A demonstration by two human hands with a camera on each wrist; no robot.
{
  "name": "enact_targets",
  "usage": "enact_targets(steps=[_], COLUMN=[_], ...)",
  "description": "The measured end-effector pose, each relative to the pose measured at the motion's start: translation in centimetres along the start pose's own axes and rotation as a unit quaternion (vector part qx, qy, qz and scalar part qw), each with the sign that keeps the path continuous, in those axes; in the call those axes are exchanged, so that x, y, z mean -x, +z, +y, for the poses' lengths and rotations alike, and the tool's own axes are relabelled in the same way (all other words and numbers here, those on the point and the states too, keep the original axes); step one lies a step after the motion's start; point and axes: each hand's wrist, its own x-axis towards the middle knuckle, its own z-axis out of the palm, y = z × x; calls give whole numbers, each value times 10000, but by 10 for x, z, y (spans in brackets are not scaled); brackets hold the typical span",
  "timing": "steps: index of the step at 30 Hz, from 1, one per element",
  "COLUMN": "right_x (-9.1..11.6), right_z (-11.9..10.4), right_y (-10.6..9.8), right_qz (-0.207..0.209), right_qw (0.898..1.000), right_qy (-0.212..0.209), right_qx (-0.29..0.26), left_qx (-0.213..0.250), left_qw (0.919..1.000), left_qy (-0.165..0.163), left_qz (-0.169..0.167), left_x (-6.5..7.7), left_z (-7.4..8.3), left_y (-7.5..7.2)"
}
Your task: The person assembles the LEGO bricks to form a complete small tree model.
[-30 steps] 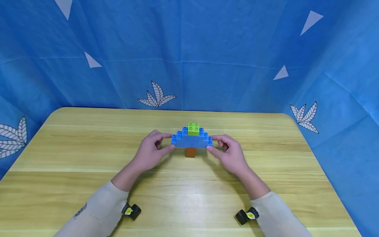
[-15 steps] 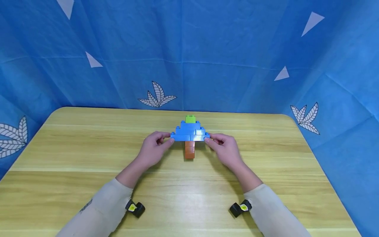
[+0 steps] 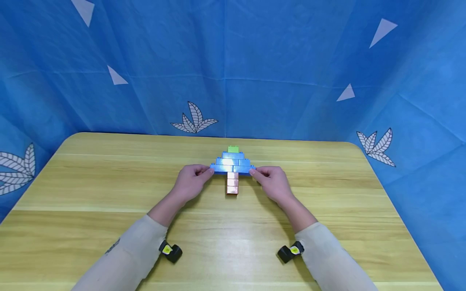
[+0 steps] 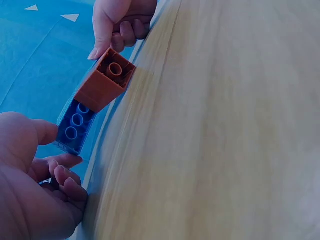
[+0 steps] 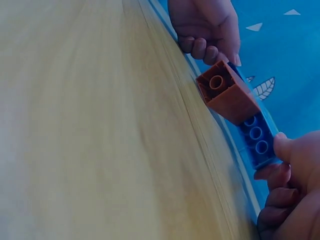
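Note:
A tree made of toy building bricks (image 3: 229, 162) is in the middle of the head view: stepped blue layers, a green brick (image 3: 233, 149) on top and a brown brick trunk (image 3: 232, 184) below. My left hand (image 3: 191, 182) pinches the left end of the lowest blue layer between thumb and fingers. On the other end, my right hand (image 3: 273, 184) pinches in the same way. Both wrist views look at the underside, with the hollow brown trunk (image 4: 105, 82) and round tubes under the blue bricks (image 5: 257, 137). The trunk's open bottom faces the cameras, off the tabletop.
A light wooden table (image 3: 109, 173) spreads under both arms. Behind it hangs a blue cloth (image 3: 276, 60) with white triangles and leaf prints. A small black wrist camera (image 3: 171, 251) sits on the left cuff, another black camera (image 3: 290, 251) on the right.
The brick tree has tilted back, so its front face and more of the brown trunk now show instead of the studded tops. Both hands keep their pinch and have drawn slightly closer together.

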Motion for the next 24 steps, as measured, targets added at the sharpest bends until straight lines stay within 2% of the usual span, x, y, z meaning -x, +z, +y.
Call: enact_targets(steps=[11, 24], right_x=[-3, -5], right_z=[3, 5], right_y=[3, 3], right_qz=[44, 163], right_qw=[9994, 9979], right_qy=[220, 110], right_qx=[272, 616], left_qx=[-456, -736], left_qw=[9990, 9972], left_qy=[-41, 154], left_qz=[-18, 5], left_x=[-6, -8], left_z=[-6, -7], left_y=[2, 3])
